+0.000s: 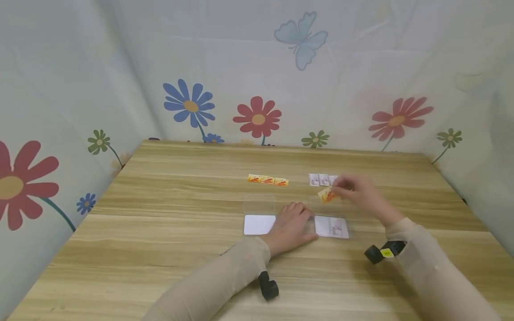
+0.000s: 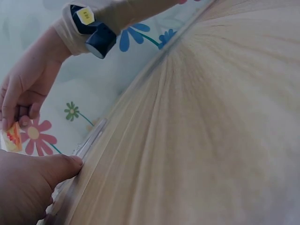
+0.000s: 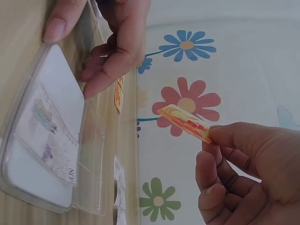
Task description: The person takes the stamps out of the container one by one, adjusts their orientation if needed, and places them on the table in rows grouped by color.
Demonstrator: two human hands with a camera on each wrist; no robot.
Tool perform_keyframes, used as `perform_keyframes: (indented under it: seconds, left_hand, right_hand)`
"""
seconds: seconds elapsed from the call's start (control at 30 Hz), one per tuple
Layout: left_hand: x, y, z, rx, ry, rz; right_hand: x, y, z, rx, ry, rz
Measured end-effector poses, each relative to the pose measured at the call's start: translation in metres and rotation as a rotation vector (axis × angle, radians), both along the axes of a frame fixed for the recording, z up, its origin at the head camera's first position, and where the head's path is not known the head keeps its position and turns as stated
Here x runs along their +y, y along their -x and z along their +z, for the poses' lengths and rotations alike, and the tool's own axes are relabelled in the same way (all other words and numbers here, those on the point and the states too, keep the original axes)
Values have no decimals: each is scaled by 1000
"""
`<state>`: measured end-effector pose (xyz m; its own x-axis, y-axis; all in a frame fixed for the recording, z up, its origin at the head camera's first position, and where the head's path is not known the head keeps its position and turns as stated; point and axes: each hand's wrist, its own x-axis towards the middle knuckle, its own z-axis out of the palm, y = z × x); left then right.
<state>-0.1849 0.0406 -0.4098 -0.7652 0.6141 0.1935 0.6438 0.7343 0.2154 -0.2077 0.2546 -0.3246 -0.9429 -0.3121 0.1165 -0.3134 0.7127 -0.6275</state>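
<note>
Stamp, orange-yellow one, pinched in my right fingers above the tabletop; my left fingers are just relaxed, touching the right case's left end.

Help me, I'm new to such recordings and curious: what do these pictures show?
No robot here: a person works bare-handed. The wide picture comes from a head camera looking down; the other two come from the left wrist camera and right wrist camera. On the wooden table lie three orange-yellow papers, some pale papers, a left case and a right case, both open. The left hand touches the right case's edge; the right hand pinches another orange-yellow paper in the air.
</note>
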Motion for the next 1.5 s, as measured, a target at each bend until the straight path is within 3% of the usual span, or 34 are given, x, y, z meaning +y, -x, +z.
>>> perform_keyframes:
  seconds: [0.43,0.8,1.2,1.5]
  left_hand:
    - [-1,1,1,4,-3,5]
    - [0,-3,4,-15,-7,-3]
    - [-1,1,3,-9,3,-1]
    - [0,0,3,-6,-1,3]
  right_hand:
    - [-10,29,13,-108,4,-51]
    - [-14,45,13,-135,-10,-46]
    - [-24,63,1,-228,91,-47]
    - [-34,76,-18,-286,136,-87]
